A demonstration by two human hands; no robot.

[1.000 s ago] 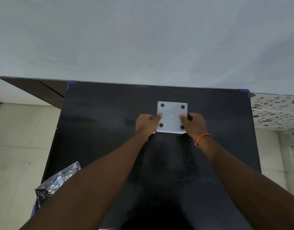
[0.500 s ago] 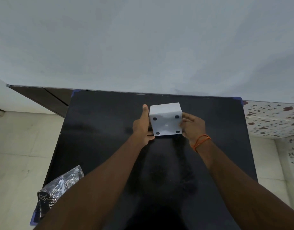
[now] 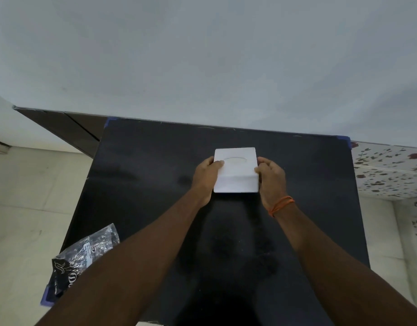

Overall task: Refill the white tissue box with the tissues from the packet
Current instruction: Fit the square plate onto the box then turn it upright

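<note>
The white tissue box (image 3: 235, 171) stands upright on the black table (image 3: 144, 180), its top face with the oval slot turned up. My left hand (image 3: 206, 175) grips its left side, thumb on the top. My right hand (image 3: 271, 178), with an orange thread at the wrist, holds its right side. A crinkled black and clear plastic packet (image 3: 82, 252) lies at the table's near left corner, partly behind my left forearm. No tissue shows through the slot.
The table stands against a pale wall. A dark brown board (image 3: 68, 130) leans at the back left. Pale floor tiles lie to the left, and a speckled surface (image 3: 388, 168) is at the right.
Both hands turned the box over: the underside with dark round feet faced up a second ago, it tilted half a second ago, and now the slot side faces up.
</note>
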